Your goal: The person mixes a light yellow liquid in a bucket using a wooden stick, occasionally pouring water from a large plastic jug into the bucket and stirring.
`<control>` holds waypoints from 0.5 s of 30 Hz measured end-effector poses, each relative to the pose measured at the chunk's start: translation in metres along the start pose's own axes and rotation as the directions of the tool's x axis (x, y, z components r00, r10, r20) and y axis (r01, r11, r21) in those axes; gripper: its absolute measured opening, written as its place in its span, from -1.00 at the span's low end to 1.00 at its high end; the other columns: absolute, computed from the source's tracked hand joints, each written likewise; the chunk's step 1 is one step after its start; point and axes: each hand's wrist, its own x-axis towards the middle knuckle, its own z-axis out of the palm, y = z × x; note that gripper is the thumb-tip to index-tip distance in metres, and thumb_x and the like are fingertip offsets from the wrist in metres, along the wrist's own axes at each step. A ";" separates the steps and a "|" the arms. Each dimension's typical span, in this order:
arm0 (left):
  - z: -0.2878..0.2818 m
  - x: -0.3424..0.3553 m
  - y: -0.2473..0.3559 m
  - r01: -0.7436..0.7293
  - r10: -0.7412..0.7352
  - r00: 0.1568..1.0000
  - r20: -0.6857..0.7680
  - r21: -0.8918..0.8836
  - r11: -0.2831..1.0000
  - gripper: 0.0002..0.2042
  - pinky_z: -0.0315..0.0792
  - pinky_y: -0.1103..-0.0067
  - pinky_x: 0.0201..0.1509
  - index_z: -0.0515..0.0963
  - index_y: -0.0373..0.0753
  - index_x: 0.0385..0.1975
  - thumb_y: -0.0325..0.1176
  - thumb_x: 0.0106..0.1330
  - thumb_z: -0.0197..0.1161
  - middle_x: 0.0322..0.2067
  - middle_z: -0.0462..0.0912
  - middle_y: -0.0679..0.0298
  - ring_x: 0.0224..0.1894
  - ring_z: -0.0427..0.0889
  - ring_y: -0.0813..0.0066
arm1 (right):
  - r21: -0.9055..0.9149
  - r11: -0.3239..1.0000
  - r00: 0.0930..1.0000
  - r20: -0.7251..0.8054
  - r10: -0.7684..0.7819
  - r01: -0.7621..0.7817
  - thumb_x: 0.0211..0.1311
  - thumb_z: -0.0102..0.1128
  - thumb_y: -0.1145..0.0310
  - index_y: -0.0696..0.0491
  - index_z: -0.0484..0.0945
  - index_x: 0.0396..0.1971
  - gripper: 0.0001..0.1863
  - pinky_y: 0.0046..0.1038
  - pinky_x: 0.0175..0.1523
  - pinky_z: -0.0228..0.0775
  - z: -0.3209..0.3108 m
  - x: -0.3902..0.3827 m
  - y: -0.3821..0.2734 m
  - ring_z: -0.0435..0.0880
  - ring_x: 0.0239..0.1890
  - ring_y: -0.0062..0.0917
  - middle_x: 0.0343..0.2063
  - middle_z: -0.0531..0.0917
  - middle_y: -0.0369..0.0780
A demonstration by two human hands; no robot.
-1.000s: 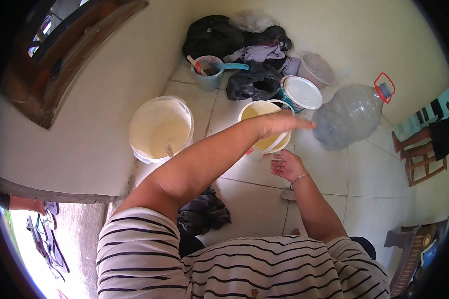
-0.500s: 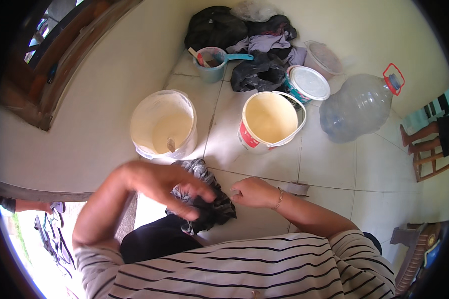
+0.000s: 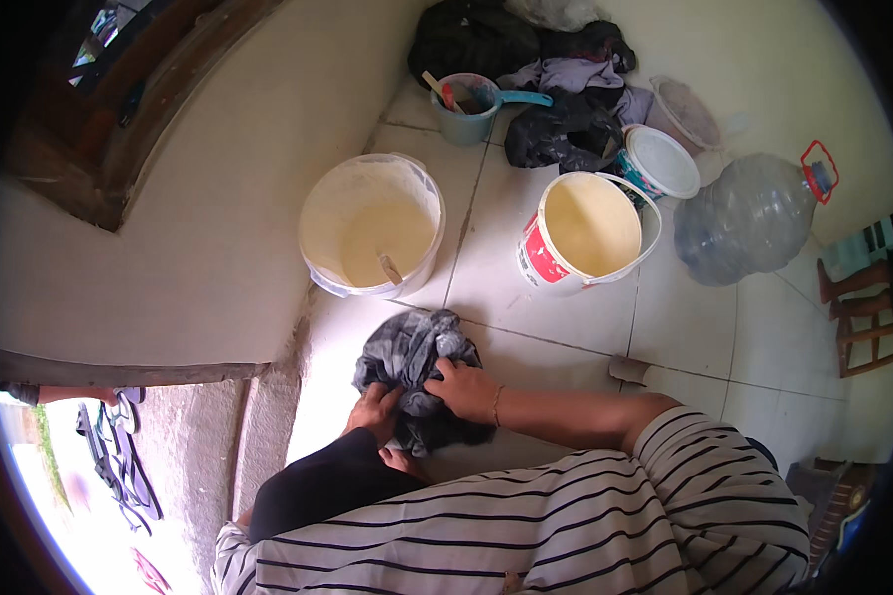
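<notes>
The dark grey cloth [image 3: 417,372] lay crumpled on the tiled floor [image 3: 566,337] just before your knees, and both your hands gripped it. Your left hand [image 3: 374,412] had its fingers curled into its near edge, while your right hand [image 3: 463,389] pressed bent fingers into its middle. Beyond it stood a white bucket [image 3: 370,226] and a cream paint pail [image 3: 583,233].

Left hand [image 3: 375,410] half buried under dark grey cloth [image 3: 417,372]; its palm unseen. Wooden chair [image 3: 863,307] cut off at the frame's right rim.
</notes>
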 end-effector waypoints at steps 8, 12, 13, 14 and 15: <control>-0.034 0.018 0.025 0.100 0.031 0.971 0.235 -0.523 0.846 -0.69 0.52 0.47 -0.24 0.61 -0.25 -0.30 -0.32 -0.07 0.45 -0.39 0.59 0.21 -0.32 0.63 0.24 | 0.086 0.981 0.978 -0.103 0.181 -0.173 -0.01 0.14 0.40 -0.04 0.53 -0.30 -0.79 -0.17 -0.11 0.40 -0.016 -0.042 0.016 0.53 -0.20 -0.12 -0.20 0.47 -0.07; -0.081 0.049 -0.013 0.256 -0.215 0.950 0.227 -0.960 0.115 -0.56 0.52 0.59 -0.13 0.36 -0.34 0.09 -0.26 0.27 0.18 -0.33 0.55 0.26 -0.29 0.61 0.38 | -0.002 0.985 0.984 0.043 0.171 -0.171 -0.06 0.21 0.37 -0.04 0.57 -0.33 -0.80 -0.20 -0.06 0.40 -0.037 -0.051 0.039 0.54 -0.17 -0.12 -0.19 0.50 -0.08; -0.117 0.072 -0.012 0.307 -0.313 0.901 0.299 -0.951 -0.024 -0.43 0.49 0.37 -0.01 0.25 -0.34 0.17 -0.03 0.32 0.07 -0.16 0.45 0.16 -0.09 0.54 0.23 | 0.001 0.983 0.982 0.045 0.182 -0.182 -0.06 0.21 0.37 -0.04 0.57 -0.33 -0.80 -0.20 -0.06 0.40 -0.047 -0.050 0.041 0.54 -0.17 -0.12 -0.19 0.50 -0.08; -0.128 0.080 -0.024 0.202 -0.398 0.898 0.188 -0.979 -0.005 -0.23 0.35 0.14 0.14 0.10 -0.27 0.29 0.23 0.27 -0.01 0.12 0.26 0.02 0.10 0.38 0.09 | 0.014 0.984 0.970 0.166 0.175 -0.180 -0.04 0.21 0.37 -0.01 0.58 -0.32 -0.79 -0.19 -0.04 0.41 -0.062 -0.047 0.035 0.54 -0.15 -0.11 -0.17 0.52 -0.06; -0.144 0.093 -0.026 0.172 -0.433 0.886 0.167 -0.985 -0.027 -0.20 0.29 0.10 0.18 0.02 -0.28 0.33 0.26 0.29 -0.07 0.20 0.17 -0.04 0.15 0.32 -0.01 | 0.024 0.982 0.943 0.285 0.171 -0.185 -0.03 0.21 0.38 0.02 0.60 -0.30 -0.77 -0.19 -0.02 0.42 -0.074 -0.045 0.031 0.55 -0.13 -0.10 -0.15 0.53 -0.04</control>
